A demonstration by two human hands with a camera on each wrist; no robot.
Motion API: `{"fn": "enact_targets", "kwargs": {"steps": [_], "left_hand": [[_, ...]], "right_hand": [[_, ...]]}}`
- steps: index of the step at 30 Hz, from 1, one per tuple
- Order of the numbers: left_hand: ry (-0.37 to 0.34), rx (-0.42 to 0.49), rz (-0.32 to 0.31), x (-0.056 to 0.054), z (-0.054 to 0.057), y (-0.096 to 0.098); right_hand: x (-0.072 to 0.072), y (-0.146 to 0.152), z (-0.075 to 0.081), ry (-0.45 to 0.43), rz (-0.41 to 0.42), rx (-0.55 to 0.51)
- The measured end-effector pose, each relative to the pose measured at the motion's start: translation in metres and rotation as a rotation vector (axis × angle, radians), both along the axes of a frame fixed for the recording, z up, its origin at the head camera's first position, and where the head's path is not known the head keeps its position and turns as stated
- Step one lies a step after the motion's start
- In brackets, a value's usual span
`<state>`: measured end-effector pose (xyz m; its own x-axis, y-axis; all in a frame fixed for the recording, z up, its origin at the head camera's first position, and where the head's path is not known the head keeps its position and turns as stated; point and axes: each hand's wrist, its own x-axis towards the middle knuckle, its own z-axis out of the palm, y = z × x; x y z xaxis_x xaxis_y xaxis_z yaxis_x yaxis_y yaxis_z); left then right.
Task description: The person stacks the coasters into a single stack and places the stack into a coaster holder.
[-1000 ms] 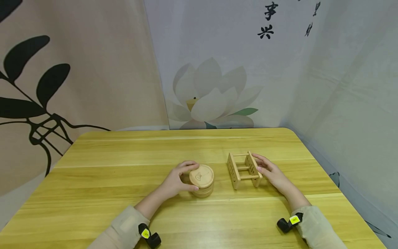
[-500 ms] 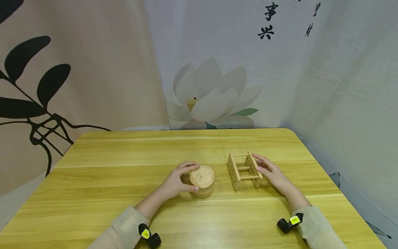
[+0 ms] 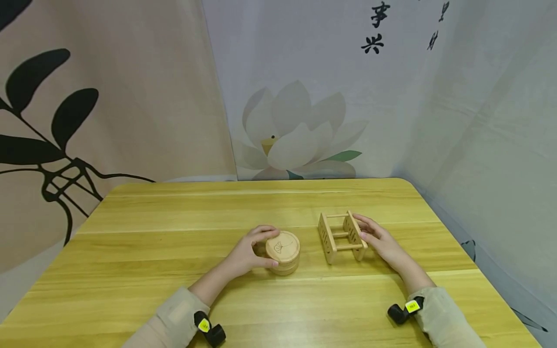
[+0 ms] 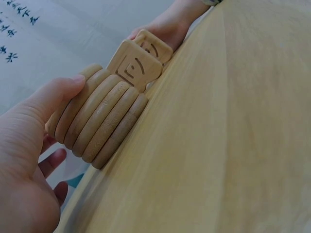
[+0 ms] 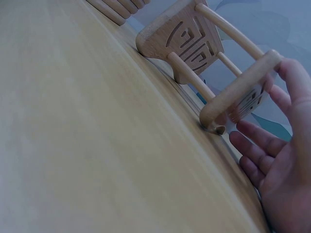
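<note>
A stack of round wooden coasters stands on the table left of a small wooden coaster rack. The top coaster bears an engraved leaf design. My left hand holds the stack from the left, thumb on its near side and index finger on its far side. In the left wrist view the lower fingers hang free of the coasters. My right hand grips the right side panel of the rack by its upper edge. The rack has two carved panels joined by thin rods, with no coasters between them.
The wooden table has rounded far corners. Behind it hangs a cloth backdrop printed with a lotus and dark leaves. Black wrist cameras are strapped over both sleeves.
</note>
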<state>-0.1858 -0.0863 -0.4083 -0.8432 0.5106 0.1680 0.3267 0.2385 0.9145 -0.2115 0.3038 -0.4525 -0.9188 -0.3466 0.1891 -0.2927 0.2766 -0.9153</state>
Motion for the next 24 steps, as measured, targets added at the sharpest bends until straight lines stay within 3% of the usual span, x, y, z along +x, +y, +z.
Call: {"fn": "enact_targets", "kwargs": {"steps": [24], "left_hand": [[0.01,0.006,-0.017,-0.0006,-0.001,-0.0022]], "right_hand": [[-0.0003,0.0004,-0.0008,0.002,-0.002,0.009]]}}
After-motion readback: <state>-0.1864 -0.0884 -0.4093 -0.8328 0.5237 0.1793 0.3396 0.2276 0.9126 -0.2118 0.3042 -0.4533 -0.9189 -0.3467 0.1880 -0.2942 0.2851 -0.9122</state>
